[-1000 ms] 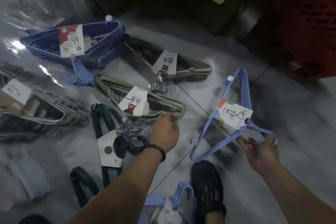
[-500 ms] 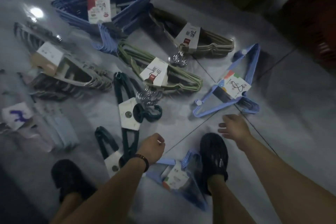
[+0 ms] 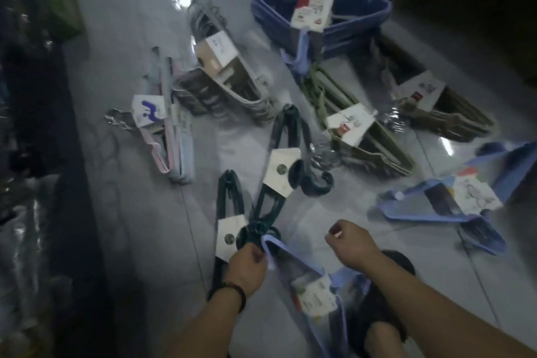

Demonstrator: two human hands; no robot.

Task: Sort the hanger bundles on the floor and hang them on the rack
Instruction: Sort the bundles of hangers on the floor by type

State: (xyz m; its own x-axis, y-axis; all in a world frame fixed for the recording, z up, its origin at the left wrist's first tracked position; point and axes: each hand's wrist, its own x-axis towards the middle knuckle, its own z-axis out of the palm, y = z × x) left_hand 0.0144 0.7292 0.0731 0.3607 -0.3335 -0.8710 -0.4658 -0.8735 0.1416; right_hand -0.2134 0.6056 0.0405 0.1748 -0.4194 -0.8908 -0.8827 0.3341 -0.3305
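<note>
Several labelled hanger bundles lie on the grey tiled floor. My left hand grips the corner of a light blue hanger bundle lying by my foot. My right hand hovers just right of it, fingers curled, holding nothing I can make out. Close by are two dark green bundles. Another light blue bundle lies to the right. Farther off lie an olive bundle, a brown bundle, a dark blue bundle, a grey bundle and a pastel bundle. No rack is in view.
My black shoe stands on the floor under my right forearm. Dark, blurred goods line the left edge. Bare floor tiles lie between them and the bundles. The far right is in deep shadow.
The view swung left. My left hand dropped onto the near light blue bundle and closed on its corner. My right hand moved left, toward that bundle.
</note>
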